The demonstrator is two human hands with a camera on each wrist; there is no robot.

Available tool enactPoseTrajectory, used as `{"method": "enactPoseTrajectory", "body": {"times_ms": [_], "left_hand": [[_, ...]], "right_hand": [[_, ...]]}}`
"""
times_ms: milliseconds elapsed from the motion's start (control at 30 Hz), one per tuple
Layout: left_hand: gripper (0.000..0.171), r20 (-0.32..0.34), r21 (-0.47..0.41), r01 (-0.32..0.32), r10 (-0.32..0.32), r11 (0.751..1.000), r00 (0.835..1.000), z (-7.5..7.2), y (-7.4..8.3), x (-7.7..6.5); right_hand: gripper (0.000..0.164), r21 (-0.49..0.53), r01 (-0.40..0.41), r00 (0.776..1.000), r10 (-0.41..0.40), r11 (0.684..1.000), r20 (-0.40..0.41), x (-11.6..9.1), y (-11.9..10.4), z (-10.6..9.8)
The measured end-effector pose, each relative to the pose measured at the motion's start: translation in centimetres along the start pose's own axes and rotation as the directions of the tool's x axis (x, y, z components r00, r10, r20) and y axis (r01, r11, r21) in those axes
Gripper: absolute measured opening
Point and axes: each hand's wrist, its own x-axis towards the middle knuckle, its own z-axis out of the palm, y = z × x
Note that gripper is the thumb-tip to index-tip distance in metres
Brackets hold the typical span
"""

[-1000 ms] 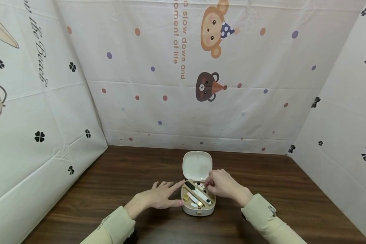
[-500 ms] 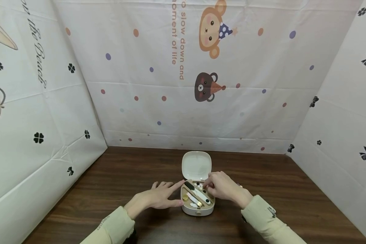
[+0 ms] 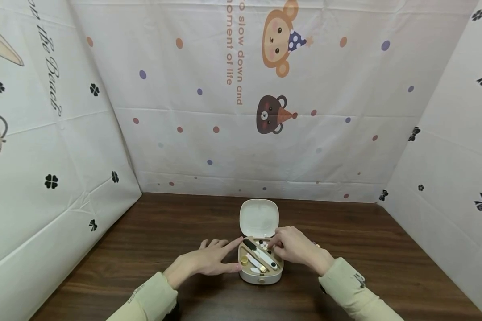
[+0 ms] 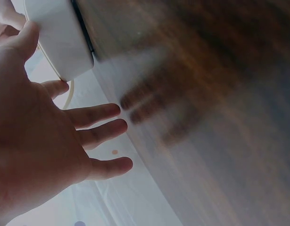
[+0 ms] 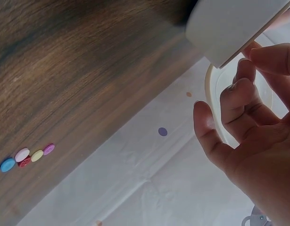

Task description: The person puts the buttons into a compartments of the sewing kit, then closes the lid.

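A small white box (image 3: 261,279) stands with its lid (image 3: 259,217) raised at the back. Its tan tray holds a white stick (image 3: 267,259) with a dark end, a short stick with a gold tip (image 3: 256,263), a gold round piece (image 3: 244,260) and small black and white pieces (image 3: 262,243). My left hand (image 3: 210,259) spreads its fingers, thumb and index finger touching the box's left side. My right hand (image 3: 295,245) reaches with bent fingers into the right compartment. Its fingertips are partly hidden by the box, and I cannot tell whether they pinch a piece.
Several coloured pill-shaped pieces, among them a blue one (image 5: 7,165) and a yellow one (image 5: 37,156), lie on the brown wooden table (image 3: 184,214) beyond my right hand. White printed cloth (image 3: 209,147) encloses the table at the back and both sides.
My right hand has shifted slightly downward in the head view and keeps its fingers in the right compartment. The coloured pieces show past it now. My left hand stays at the box.
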Motion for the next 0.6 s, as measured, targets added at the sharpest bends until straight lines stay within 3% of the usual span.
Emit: {"method": "enactPoseTrajectory", "body": {"times_ms": [400, 600], "left_hand": [[0.079, -0.002, -0.004, 0.001, -0.001, 1.0, 1.0, 0.09, -0.02, -0.01], [0.079, -0.004, -0.005, -0.003, 0.003, 1.0, 1.0, 0.1, -0.05, -0.01]], "right_hand": [[0.019, 0.013, -0.072, 0.997, 0.072, 0.997, 0.01, 0.05, 0.03, 0.15], [0.022, 0.02, -0.066, 0.998, 0.066, 0.998, 0.002, -0.03, 0.24, 0.1]]}}
